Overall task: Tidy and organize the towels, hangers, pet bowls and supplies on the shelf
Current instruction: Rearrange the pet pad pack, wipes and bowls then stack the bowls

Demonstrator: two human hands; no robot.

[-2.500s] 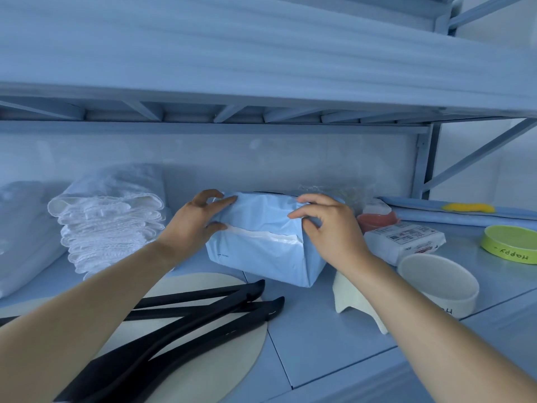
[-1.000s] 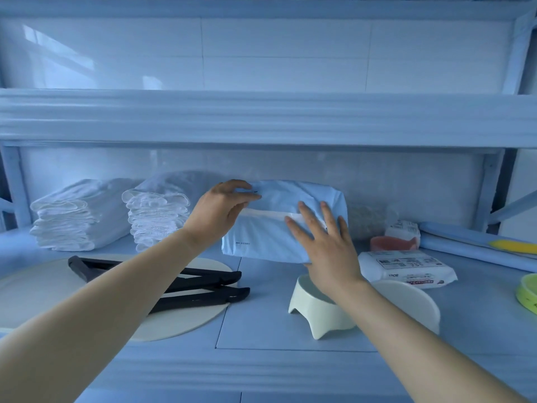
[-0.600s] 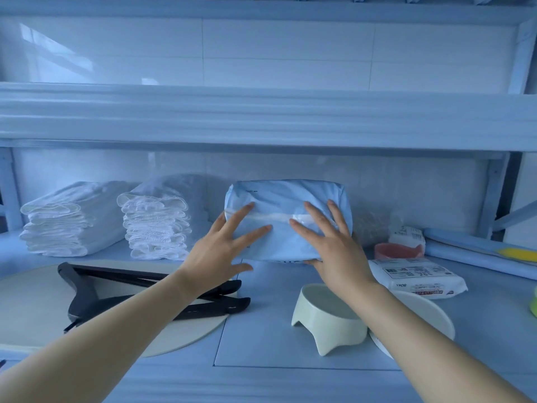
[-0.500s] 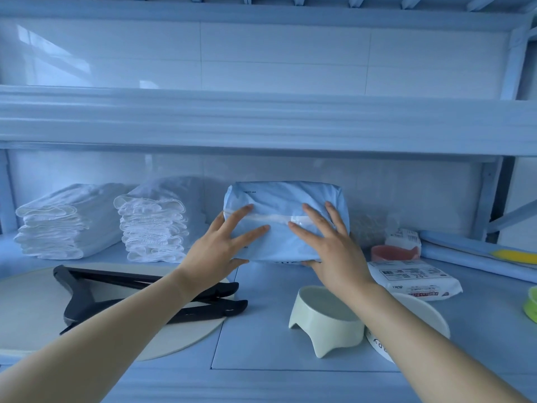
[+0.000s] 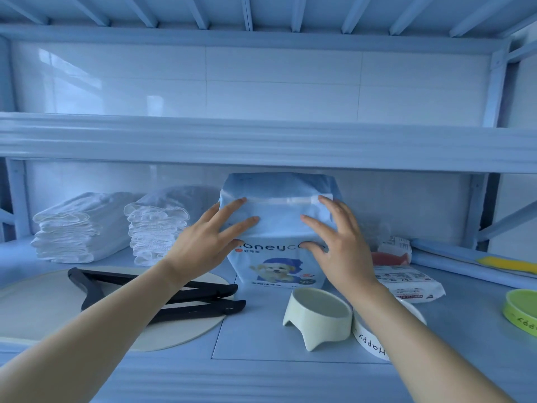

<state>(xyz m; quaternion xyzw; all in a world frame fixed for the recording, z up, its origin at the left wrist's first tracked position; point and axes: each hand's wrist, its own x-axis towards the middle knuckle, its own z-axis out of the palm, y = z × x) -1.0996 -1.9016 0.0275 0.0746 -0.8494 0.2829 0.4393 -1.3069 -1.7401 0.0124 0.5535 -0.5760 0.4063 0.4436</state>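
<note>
Evidently the supplies step is in hand: the blue pet pack point(image 5: 280, 269) stands upright at frame centre on the shelf point(image 5: 255, 341). The left hand point(image 5: 203, 247) and right hand point(image 5: 344, 248) press it flat-fingered, neither grip clenched. Next, I judge: square it rearward, then let go.

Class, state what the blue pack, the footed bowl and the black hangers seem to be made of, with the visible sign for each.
Blue pack: thin plastic film, soft sheen; it creases and carries print. Footed bowl: probably glazed ceramic, perhaps melamine; smooth, thick cream wall. Black hangers: likely matte plastic; dull, even surface.
</note>
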